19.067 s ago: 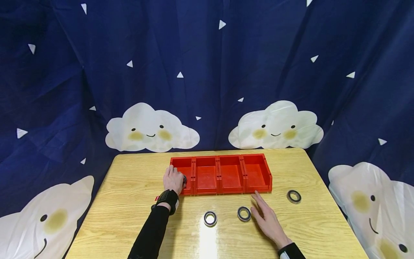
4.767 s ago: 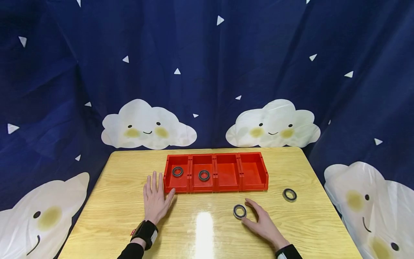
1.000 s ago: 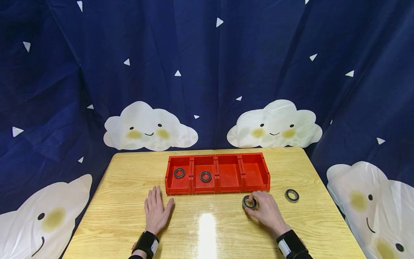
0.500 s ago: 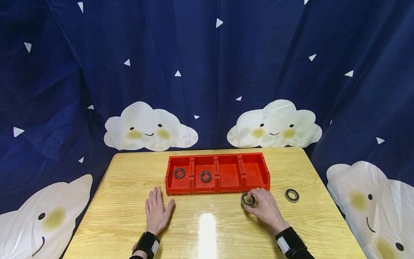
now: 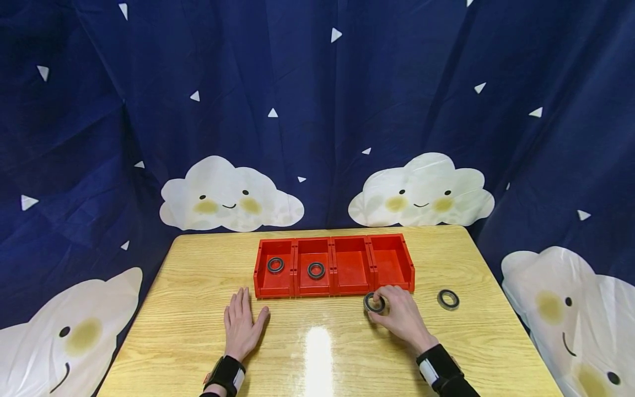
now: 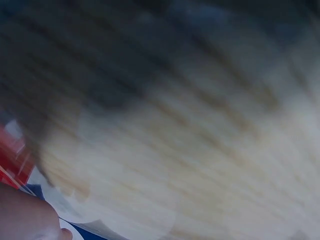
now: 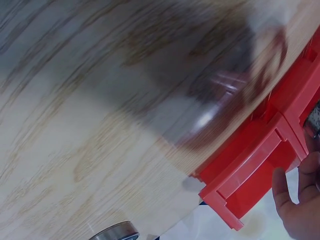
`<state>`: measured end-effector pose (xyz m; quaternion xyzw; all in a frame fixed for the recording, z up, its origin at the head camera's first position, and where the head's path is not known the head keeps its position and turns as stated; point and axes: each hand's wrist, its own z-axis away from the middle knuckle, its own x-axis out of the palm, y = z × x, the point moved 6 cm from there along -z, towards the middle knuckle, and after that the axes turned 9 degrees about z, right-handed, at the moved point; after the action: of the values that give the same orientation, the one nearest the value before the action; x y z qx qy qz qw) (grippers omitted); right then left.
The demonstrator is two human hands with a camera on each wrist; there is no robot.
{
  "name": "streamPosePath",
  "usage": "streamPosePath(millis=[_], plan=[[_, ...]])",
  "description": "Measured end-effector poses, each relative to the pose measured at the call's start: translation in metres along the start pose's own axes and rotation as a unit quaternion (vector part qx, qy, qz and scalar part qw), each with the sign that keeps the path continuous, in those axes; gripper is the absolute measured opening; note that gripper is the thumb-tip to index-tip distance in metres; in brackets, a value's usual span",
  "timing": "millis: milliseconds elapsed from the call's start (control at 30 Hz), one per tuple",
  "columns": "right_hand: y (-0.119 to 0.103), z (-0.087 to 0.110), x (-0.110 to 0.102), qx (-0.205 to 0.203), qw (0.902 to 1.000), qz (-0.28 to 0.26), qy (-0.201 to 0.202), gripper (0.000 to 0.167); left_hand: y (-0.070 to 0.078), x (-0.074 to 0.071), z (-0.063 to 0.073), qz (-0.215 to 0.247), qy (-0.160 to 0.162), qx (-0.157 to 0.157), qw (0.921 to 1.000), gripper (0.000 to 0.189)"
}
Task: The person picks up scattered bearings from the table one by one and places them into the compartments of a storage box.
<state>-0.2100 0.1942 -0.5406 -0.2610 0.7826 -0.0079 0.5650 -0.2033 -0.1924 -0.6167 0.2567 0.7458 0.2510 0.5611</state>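
Note:
My right hand [image 5: 402,317] pinches a ball bearing [image 5: 367,305] between thumb and fingers. It is just in front of the red bin row [image 5: 349,294], near its right half; whether it touches the table cannot be told. In the right wrist view, part of this bearing [image 7: 314,121] shows at the right edge, above the fingertips. My left hand [image 5: 241,328] rests flat on the table, fingers spread, left of the bins' front corner. One bearing [image 5: 275,272] lies in the leftmost compartment, another [image 5: 316,277] in the one beside it.
A further bearing [image 5: 448,307] lies on the wooden table [image 5: 198,275], right of the bins; the right wrist view shows a bearing [image 7: 117,232] at its bottom edge. A dark blue curtain [image 5: 317,82] with clouds stands behind the table. The left wrist view is mostly blurred.
Over the last second my right hand has carried its bearing left and slightly toward the bins. Since the oldest frame, bearings have come to lie in the two left compartments. The left hand barely moves lately.

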Motion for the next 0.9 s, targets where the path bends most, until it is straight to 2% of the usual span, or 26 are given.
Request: streamPosePath(millis=[400,733,900], plan=[[-0.0046,-0.0024,0.0016,-0.002,1.0000,-0.007,0.000,0.035,0.0005,0.0028,0.0015,-0.001,-0.009,0.000,1.0000,0.078],[-0.0020,0.0002,0.0024,0.004,1.0000,-0.004,-0.001,0.034,0.0002,0.0063,0.0037,-0.002,-0.037,-0.013,0.9992,0.076],[-0.0015,0.0012,0.0023,0.006,1.0000,-0.005,-0.001,0.034,0.0018,0.0065,0.0046,0.000,-0.029,-0.004,0.9996,0.076]])
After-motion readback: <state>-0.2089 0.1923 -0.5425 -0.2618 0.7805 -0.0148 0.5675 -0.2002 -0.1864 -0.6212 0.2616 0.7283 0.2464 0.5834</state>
